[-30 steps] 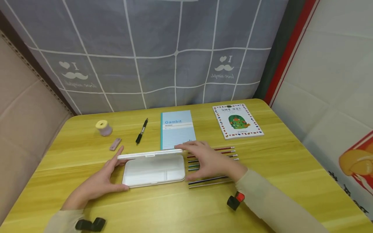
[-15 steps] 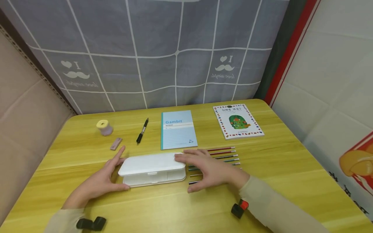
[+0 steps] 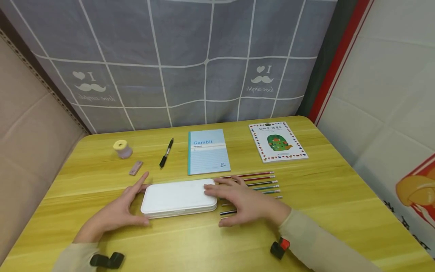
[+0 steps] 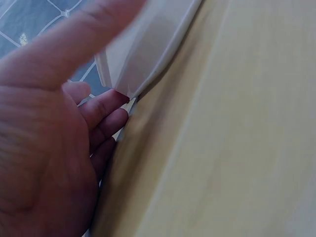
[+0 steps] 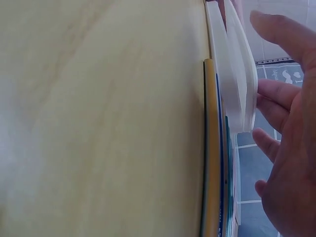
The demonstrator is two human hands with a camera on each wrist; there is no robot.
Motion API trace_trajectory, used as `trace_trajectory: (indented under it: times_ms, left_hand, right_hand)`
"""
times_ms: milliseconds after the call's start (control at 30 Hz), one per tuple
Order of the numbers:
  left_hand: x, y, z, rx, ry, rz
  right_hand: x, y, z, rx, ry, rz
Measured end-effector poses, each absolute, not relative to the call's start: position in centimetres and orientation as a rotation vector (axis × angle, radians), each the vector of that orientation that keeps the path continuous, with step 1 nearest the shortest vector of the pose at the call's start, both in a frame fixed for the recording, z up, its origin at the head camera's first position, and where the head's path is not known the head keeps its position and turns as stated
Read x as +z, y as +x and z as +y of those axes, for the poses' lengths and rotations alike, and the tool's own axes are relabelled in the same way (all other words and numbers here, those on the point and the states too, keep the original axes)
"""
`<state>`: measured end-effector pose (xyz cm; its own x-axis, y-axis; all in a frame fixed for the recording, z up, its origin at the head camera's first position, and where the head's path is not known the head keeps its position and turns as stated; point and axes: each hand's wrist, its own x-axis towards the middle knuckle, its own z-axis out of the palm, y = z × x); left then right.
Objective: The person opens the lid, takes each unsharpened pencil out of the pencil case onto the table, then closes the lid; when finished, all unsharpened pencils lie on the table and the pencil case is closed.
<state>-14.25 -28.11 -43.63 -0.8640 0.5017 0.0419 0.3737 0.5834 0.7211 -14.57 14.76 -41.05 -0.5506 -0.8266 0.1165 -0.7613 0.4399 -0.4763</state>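
A white pencil case (image 3: pixel 176 196) lies on the table with its lid down in the head view. The right wrist view shows the case (image 5: pixel 234 74) from its end, with a narrow gap under the lid. At the left end, my left hand (image 3: pixel 115 211) has its thumb spread by the front corner, and its fingertips touch the case in the left wrist view. My right hand (image 3: pixel 244 200) rests fingertips on the lid's right end, its thumb held apart. Several pencils (image 3: pixel 261 183) lie beneath and beside the right hand, partly hidden by it.
Behind the case lie a pink eraser (image 3: pixel 136 168), a black pen (image 3: pixel 166 153) and a light blue notebook (image 3: pixel 209 152). A yellow-topped, pale purple cylinder (image 3: pixel 122 149) stands at the left. Farther right is a white picture book (image 3: pixel 278 141). A grey grid curtain (image 3: pixel 183 83) hangs behind the table.
The pencil case's lid has swung down toward the person, from raised to lying over the base. My right hand moved slightly forward and down with it; the left hand stayed almost still.
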Motion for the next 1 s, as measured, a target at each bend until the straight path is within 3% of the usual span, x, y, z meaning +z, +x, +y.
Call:
trace_trajectory:
  times_ms: [1000]
  left_hand:
    - [-43.54, -14.25, -28.03, 1.132, 0.686, 2.676]
  right_hand:
    - [-40.98, -14.47, 14.5, -0.616, -1.445, 2.618]
